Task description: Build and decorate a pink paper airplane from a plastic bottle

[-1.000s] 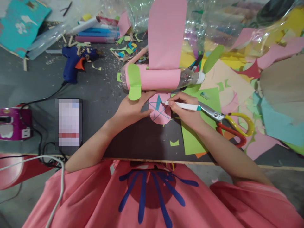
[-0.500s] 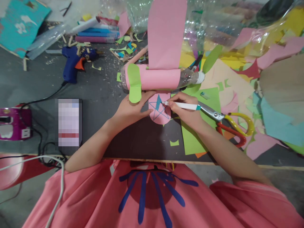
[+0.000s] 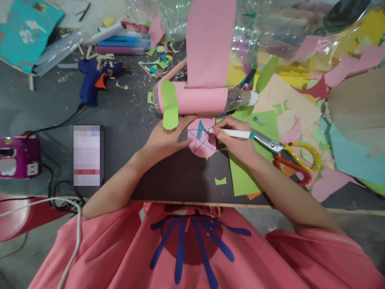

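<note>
Pinching a white marker (image 3: pixel 230 133), the right hand (image 3: pixel 237 140) sets its tip on a blue star drawn on the pink paper disc (image 3: pixel 202 141); the left hand (image 3: pixel 167 138), fingers flat and open, presses the disc's edge against the dark surface (image 3: pixel 180 176), just below the pink-wrapped plastic bottle (image 3: pixel 195 100).

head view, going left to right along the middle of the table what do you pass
magenta box → blurred card → left hand → pink paper disc with a blue star → right hand holding the white pen → scissors → light blue paper
</note>
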`<state>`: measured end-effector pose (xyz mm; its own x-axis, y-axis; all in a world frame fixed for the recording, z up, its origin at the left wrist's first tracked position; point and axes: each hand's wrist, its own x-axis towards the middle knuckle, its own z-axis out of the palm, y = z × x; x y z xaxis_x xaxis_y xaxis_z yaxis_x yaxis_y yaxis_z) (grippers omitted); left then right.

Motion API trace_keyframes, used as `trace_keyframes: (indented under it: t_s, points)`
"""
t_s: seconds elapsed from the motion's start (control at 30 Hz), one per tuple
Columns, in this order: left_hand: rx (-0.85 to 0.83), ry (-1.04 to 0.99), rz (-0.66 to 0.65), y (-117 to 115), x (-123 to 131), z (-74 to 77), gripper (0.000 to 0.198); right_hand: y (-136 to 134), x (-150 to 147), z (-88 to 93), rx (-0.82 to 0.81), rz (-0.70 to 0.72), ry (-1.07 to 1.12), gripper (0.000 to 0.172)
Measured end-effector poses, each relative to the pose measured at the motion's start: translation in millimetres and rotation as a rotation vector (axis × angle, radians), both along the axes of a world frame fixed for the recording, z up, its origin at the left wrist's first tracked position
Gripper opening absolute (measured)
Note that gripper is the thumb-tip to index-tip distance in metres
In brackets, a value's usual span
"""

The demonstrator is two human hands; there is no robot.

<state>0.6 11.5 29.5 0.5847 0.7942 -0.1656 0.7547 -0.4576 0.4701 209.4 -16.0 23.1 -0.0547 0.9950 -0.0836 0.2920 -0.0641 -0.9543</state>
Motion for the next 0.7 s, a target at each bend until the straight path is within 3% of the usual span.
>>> trace_keyframes:
  t_s: [0.23,0.7]
  points:
    - [-0.001,-0.014,0.004,-1,-1,-0.8,0.056,1,4,-5.5,0.083,-0.114,0.11,0.01]
    - [0.031,-0.032,0.003,0,-1,-5.4,0.055,-19,8,-3.3,-0.029,0.035,0.077,0.017]
